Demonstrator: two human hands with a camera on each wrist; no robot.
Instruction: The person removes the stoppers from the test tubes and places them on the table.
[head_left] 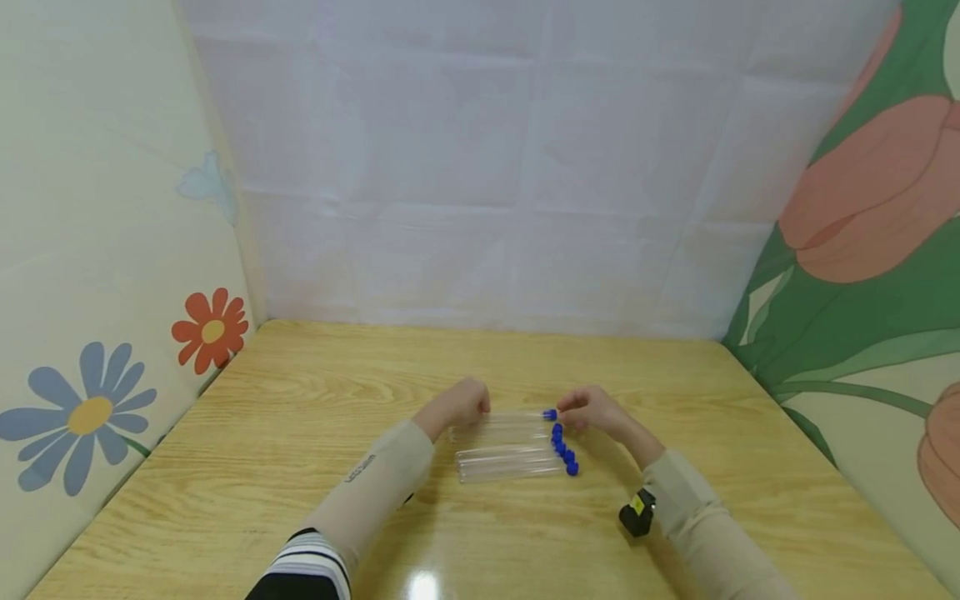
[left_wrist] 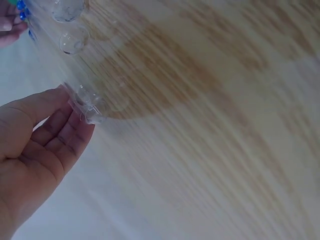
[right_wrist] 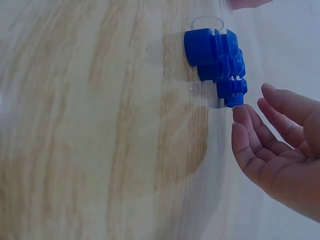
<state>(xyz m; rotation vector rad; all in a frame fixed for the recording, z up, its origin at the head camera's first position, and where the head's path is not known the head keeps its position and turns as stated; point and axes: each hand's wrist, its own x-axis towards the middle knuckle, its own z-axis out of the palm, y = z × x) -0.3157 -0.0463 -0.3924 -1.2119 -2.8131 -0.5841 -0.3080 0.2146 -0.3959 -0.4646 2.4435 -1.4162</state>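
Several clear test tubes [head_left: 510, 460] lie side by side on the table, their blue caps [head_left: 561, 448] in a slanting row at the right. My left hand [head_left: 465, 402] is at the left end of the farther tubes. In the left wrist view, thumb and fingers of the left hand [left_wrist: 45, 145] pinch a clear tube end [left_wrist: 92, 112]. At the far cap [head_left: 551, 414] is my right hand [head_left: 596, 412]. The right wrist view shows the right hand [right_wrist: 280, 150] with loosely bent, parted fingers beside the blue caps [right_wrist: 199, 47], nothing held between them.
The wooden table [head_left: 300, 392] runs back to a white cloth [head_left: 480, 167]. Flower-patterned cloths hang at the left and right. A black device [head_left: 637, 514] sits at my right wrist.
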